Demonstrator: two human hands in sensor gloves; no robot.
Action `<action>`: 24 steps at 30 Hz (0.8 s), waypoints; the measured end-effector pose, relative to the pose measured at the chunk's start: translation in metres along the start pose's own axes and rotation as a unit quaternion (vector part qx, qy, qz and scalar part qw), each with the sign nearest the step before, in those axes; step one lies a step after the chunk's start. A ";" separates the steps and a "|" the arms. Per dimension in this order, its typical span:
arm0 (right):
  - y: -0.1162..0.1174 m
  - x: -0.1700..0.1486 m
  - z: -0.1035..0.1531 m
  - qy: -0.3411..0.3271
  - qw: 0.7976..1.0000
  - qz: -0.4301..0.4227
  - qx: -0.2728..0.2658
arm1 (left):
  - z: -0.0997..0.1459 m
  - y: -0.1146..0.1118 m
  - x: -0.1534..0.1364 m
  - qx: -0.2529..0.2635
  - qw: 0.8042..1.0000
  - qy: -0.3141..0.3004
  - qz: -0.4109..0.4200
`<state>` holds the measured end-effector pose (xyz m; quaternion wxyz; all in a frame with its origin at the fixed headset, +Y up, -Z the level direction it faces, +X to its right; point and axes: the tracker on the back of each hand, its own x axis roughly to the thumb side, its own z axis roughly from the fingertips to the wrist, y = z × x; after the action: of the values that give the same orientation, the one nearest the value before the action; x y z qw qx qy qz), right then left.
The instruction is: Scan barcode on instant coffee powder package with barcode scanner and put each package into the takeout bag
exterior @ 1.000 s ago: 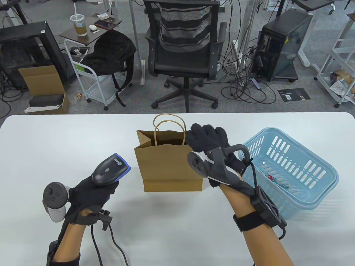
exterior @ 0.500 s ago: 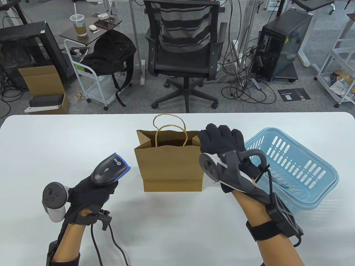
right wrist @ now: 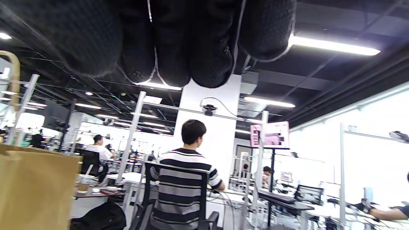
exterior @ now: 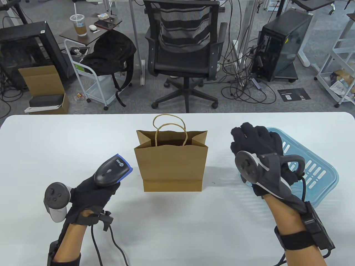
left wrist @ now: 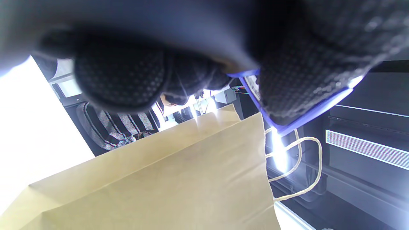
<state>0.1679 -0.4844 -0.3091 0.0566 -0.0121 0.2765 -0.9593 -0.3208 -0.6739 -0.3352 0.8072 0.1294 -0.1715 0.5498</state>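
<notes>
My left hand (exterior: 91,192) grips a dark barcode scanner (exterior: 112,172) with blue trim, held above the table left of the bag, its head aimed up and to the right. In the left wrist view my curled fingers (left wrist: 121,76) wrap the scanner (left wrist: 297,123). The brown paper takeout bag (exterior: 172,162) stands open at the table's middle. My right hand (exterior: 256,141) hovers with relaxed fingers and holds nothing, over the left end of the light blue basket (exterior: 321,177). No coffee package shows; the hand covers the basket's inside.
The bag's twine handles (exterior: 169,128) stand up above its mouth. The basket sits near the table's right edge. A glove cable (exterior: 111,243) trails from my left wrist toward the front edge. An office chair (exterior: 184,52) stands behind the table.
My right hand has moved right, from the bag's mouth to over the basket. The left hand and scanner have barely shifted.
</notes>
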 end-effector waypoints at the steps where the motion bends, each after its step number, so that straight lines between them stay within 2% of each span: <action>1: 0.001 -0.006 -0.001 0.007 1.000 0.009 0.008 | 0.000 0.000 0.000 0.000 1.000 -0.002 0.000; 4: 0.005 -0.026 -0.007 0.027 0.997 0.051 0.041 | 0.000 -0.001 0.000 -0.001 1.000 -0.004 -0.002; 6: 0.013 -0.041 -0.012 0.044 0.992 0.078 0.089 | 0.000 -0.001 0.000 -0.002 1.000 -0.005 -0.004; 9: 0.038 -0.064 -0.021 0.062 0.984 0.096 0.139 | 0.000 -0.004 0.000 -0.006 1.000 -0.006 -0.010; 12: 0.074 -0.081 -0.027 0.065 0.968 0.131 0.202 | 0.000 -0.007 0.001 -0.011 1.000 -0.007 -0.018; 15: 0.118 -0.096 -0.032 0.053 0.944 0.207 0.252 | 0.001 -0.009 0.002 -0.014 1.000 -0.008 -0.025; 17: 0.149 -0.107 -0.033 0.059 0.927 0.197 0.314 | 0.001 -0.009 0.003 -0.015 0.999 -0.011 -0.027; 22: 0.197 -0.112 -0.033 0.047 0.902 0.187 0.387 | 0.000 -0.008 0.006 -0.014 0.999 -0.020 -0.023; 24: 0.214 -0.110 -0.035 0.057 0.895 0.137 0.420 | 0.000 -0.008 0.009 -0.013 0.999 -0.027 -0.027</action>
<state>0.2973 -0.6331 -0.4511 0.1713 0.1057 -0.1505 -0.9679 -0.3103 -0.6695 -0.3312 0.8187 0.1378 -0.1967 0.5216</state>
